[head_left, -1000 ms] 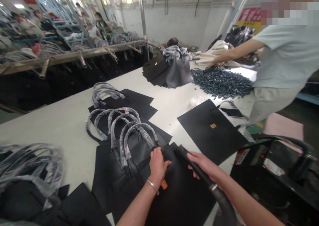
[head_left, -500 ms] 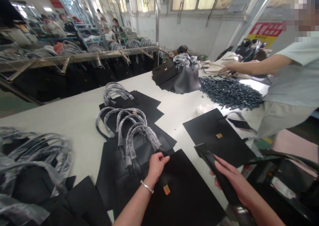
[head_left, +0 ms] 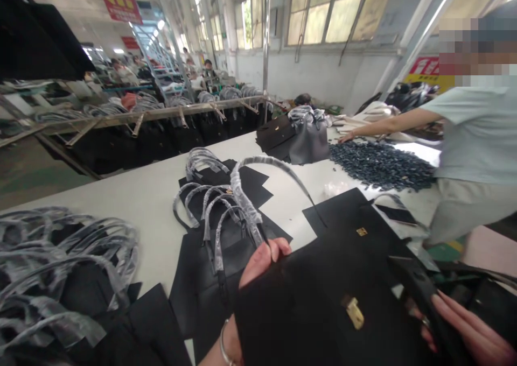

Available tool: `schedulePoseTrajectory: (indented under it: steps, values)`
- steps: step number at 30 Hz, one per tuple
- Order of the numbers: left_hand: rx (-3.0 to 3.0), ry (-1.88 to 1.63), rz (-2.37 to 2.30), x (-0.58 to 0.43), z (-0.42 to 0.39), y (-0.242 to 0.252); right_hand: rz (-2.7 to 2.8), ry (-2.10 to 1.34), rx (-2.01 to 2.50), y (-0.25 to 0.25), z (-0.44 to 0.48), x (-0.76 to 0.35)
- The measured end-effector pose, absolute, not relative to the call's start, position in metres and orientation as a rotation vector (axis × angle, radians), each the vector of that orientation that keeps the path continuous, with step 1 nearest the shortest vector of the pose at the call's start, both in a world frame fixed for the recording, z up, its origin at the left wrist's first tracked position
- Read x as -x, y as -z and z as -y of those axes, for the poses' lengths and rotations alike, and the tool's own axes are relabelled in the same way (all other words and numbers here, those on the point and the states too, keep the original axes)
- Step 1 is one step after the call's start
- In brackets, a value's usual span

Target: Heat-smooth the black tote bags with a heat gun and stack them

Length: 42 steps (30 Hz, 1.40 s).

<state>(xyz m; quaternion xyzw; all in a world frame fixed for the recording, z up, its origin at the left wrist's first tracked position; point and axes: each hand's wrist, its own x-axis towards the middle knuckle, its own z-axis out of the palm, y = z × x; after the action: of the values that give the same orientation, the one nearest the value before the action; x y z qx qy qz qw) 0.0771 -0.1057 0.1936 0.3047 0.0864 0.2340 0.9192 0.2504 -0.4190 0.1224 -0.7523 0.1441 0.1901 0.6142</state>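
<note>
My left hand (head_left: 262,261) is closed on the top edge of a black bag panel (head_left: 294,312), lifting it; the fingers at the edge show, the rest is behind it. A plastic-wrapped handle (head_left: 258,172) arches up from this panel, and a gold metal clasp (head_left: 355,313) sits on its face. My right hand (head_left: 464,320) is wrapped round a long black tool (head_left: 416,280) with a flat, squared end, held at the panel's right side. Beneath the tool and panel, another black panel (head_left: 347,215) with a gold plate lies on the table.
More black panels with wrapped handles (head_left: 205,220) are stacked ahead, others (head_left: 92,264) at the left. On the white table (head_left: 161,194) lie a pile of small dark pieces (head_left: 383,164) and a phone (head_left: 396,214). A co-worker (head_left: 480,134) reaches across at the right; a metal rack (head_left: 181,110) stands behind.
My left hand has raised the panel from the stack, its handle now standing up. My right hand and the tool have moved right and down in view. The camera has tilted up.
</note>
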Motion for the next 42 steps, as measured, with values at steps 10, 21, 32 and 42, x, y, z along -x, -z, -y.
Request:
schedulePoseTrajectory:
  steps: [10,21,32,42]
  values:
    - [-1.682,-0.684,-1.016,-0.07,0.045,-0.069,-0.148,-0.695,1.724,-0.122,0.384,-0.22]
    - [-2.83,-0.287,-0.062,-0.028,0.145,0.008,0.061,-1.192,1.695,-0.07,0.288,-0.21]
    - [-2.876,-0.238,-0.032,-0.025,0.141,0.004,0.11,-1.302,1.719,-0.077,0.283,-0.227]
    - [-2.898,-0.232,-0.048,-0.028,0.141,0.003,0.149,-1.037,1.711,-0.091,0.257,-0.259]
